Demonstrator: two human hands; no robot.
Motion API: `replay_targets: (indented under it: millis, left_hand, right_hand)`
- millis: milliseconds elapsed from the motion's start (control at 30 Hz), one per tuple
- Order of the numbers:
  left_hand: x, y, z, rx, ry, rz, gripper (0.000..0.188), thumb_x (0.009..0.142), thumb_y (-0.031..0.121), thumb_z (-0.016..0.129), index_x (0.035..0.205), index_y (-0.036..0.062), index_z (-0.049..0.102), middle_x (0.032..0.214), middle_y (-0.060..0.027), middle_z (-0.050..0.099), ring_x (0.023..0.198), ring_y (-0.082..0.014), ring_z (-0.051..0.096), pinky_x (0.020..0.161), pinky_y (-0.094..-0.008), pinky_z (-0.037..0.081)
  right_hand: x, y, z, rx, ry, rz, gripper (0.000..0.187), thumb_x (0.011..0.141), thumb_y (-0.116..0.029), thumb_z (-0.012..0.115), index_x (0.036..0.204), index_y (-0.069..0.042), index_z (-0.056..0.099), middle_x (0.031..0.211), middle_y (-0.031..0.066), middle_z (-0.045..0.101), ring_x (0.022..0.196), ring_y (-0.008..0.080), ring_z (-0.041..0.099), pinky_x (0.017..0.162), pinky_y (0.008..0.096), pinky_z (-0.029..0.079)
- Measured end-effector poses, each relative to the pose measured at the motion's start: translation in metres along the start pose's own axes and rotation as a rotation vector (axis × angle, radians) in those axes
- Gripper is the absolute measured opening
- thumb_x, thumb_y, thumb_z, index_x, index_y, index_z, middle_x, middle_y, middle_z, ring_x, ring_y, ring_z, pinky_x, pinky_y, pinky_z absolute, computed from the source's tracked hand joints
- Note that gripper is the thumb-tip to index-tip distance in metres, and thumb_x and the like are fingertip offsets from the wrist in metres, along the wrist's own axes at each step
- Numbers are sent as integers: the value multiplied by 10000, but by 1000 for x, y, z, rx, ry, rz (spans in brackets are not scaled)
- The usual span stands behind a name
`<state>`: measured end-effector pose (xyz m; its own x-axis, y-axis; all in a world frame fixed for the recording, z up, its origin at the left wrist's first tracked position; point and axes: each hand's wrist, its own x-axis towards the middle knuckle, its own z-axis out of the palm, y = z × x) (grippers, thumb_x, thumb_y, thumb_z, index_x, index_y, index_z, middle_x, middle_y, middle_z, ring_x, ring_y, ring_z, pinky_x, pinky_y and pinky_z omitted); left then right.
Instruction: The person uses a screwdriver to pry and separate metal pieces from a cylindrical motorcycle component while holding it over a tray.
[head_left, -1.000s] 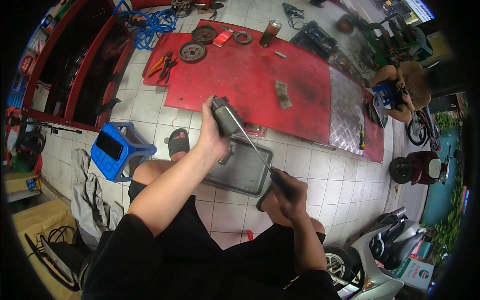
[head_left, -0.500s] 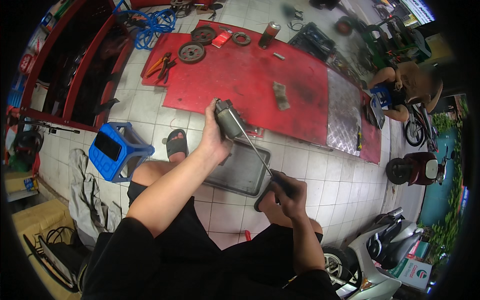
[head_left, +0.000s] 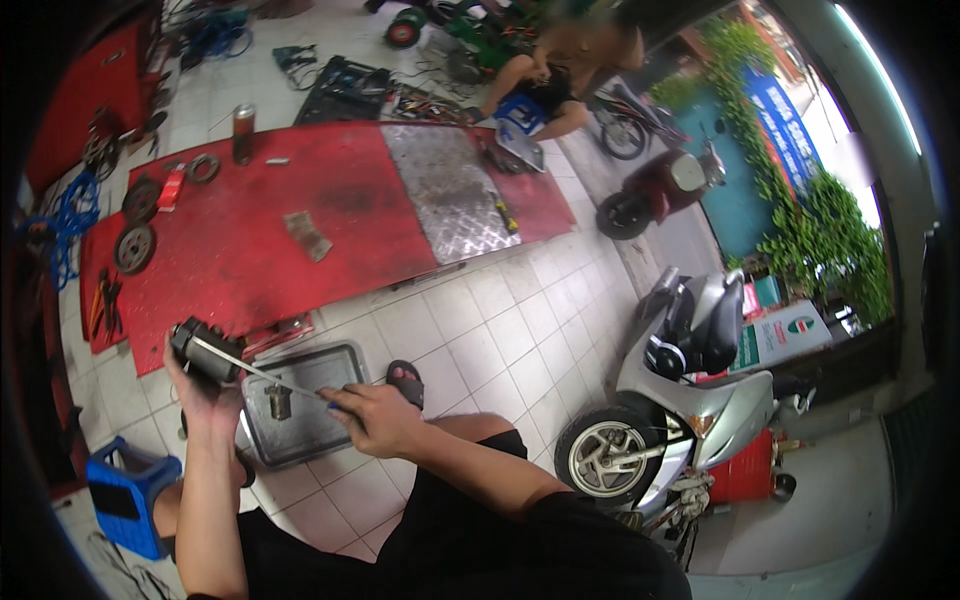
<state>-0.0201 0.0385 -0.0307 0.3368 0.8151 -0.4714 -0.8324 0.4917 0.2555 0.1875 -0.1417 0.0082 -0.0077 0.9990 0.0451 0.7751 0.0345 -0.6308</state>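
My left hand (head_left: 208, 402) is wrapped round a cylindrical motor (head_left: 212, 358), dark grey with a blocky end cap, held tilted above the floor. In my right hand (head_left: 378, 420) is a screwdriver (head_left: 275, 378) with a long metal shaft. Its shaft runs along the motor's side, its far end at the end cap; the exact contact is too small to tell. My right fingers mostly hide the handle. Below my hands lies a grey rectangular tray (head_left: 275, 448) with a small metal part (head_left: 278, 403) inside.
Ahead is a low red platform (head_left: 240, 235) bearing pliers (head_left: 104, 305), round metal drums (head_left: 135, 247), a spray can (head_left: 243, 133) and a rag (head_left: 307, 236). A blue stool (head_left: 130, 500) stands left, a silver scooter (head_left: 650, 400) right. Another person (head_left: 560, 75) sits beyond the platform.
My view has swung to the right, bringing more of the scooter in. The motor and screwdriver now lie further left in view, the shaft closer to level. Both remain held.
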Motion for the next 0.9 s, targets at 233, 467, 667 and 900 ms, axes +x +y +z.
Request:
replay_targets:
  millis: [233,467,667,900]
  left_hand:
    - [-2,-3,-8,95,-119,-100,414,917,502,670,1093,127,670,998,-84,708,916,-241,686,868,-388,584]
    - [-8,-2,2,76,-65,-92,448,917,507,668,1114,105,655,1029,-90,706,925,-234,686,884,-379,579]
    - [-2,-2,-7,80,-88,-93,463,914,507,669,1134,100,652,1049,-81,705,962,-220,679,919,-383,565]
    - [2,-1,-10,64,-99,-80,465,925,504,655,1166,107,646,1076,-61,708,985,-218,678,931,-393,559]
  right_hand:
    - [-6,6,1,241,-60,46,329,953,-143,606,1204,67,640,1085,260,691,957,430,669,846,454,534]
    - [-1,1,-2,102,-97,113,338,950,-150,599,1212,59,640,1077,259,691,962,428,657,840,440,530]
    - [-3,11,3,242,-84,106,318,928,-173,598,1175,10,678,1019,224,698,960,414,639,847,495,503]
    - [-2,8,4,162,-15,66,312,930,-160,613,1176,20,679,971,221,696,908,394,670,799,450,534]
